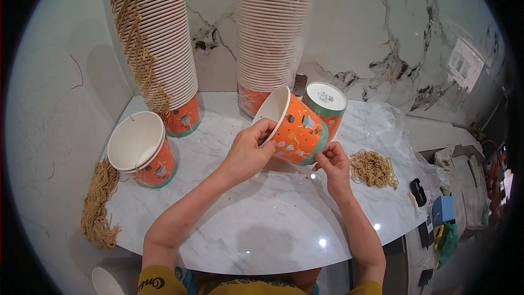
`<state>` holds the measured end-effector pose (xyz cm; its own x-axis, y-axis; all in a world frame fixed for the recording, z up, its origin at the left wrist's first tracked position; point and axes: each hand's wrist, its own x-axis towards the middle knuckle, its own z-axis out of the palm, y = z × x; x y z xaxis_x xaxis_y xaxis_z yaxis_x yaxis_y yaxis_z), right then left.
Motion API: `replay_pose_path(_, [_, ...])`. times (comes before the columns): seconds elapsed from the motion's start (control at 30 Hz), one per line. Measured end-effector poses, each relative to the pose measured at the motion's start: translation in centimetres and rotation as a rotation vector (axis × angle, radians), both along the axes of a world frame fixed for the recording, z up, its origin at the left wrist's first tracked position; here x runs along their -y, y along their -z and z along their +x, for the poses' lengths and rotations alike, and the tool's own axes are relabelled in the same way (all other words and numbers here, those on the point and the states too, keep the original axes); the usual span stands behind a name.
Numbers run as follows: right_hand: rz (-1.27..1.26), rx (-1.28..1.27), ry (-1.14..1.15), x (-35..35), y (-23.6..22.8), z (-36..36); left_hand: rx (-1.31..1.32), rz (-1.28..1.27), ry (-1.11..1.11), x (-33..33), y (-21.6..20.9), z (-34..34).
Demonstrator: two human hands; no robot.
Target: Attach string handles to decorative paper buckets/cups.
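Observation:
Above the middle of the table, an orange paper bucket [299,133] with a green base band and small printed pictures is tilted, its white mouth toward the upper left. My left hand [248,152] grips it near the rim, fingers on the far side and thumb on the outer wall. At the base, my right hand [334,168] pinches the green edge. Just behind stands an upside-down bucket [327,97], its white bottom up. On the left, another bucket [158,165] stands upright, with a bit of tan cord at its rim.
Behind rise two tall stacks: buckets with tan cord handles [169,49], and buckets in clear plastic [270,33]. A bundle of tan cords [101,202] hangs over the table's left edge. A loose cord pile [374,169] lies right, near crumpled plastic [382,125] and a black object [418,192].

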<state>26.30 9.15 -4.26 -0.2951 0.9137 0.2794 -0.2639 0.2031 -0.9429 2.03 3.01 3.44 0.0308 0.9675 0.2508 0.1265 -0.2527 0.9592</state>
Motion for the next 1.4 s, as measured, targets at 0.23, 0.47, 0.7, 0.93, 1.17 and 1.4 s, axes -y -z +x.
replay_pose_path(0.23, [-0.001, 0.011, -0.003, 0.0, 0.3, -0.1, 0.007, 0.023, 0.006, 0.0, 0.1, 0.0])
replay_pose_path(0.47, [-0.006, 0.017, -0.02, -0.1, 0.8, -0.1, -0.023, 0.039, -0.007, 0.0, 0.1, 0.0])
replay_pose_path(0.7, [-0.03, 0.043, -0.049, 0.3, 0.6, -0.5, -0.014, 0.057, -0.01, 0.2, 0.0, 0.0])
replay_pose_path(0.93, [-0.029, 0.119, -0.058, 0.2, 1.0, -0.4, -0.028, 0.026, 0.004, 0.2, -0.1, -0.1])
replay_pose_path(1.17, [-0.063, 0.134, -0.059, 0.8, 1.2, -1.1, -0.011, 0.035, 0.02, 0.4, -0.3, -0.1])
replay_pose_path(1.4, [-0.135, 0.201, -0.118, 1.6, 0.4, -1.6, -0.111, 0.158, -0.03, 0.5, 0.2, 0.1])
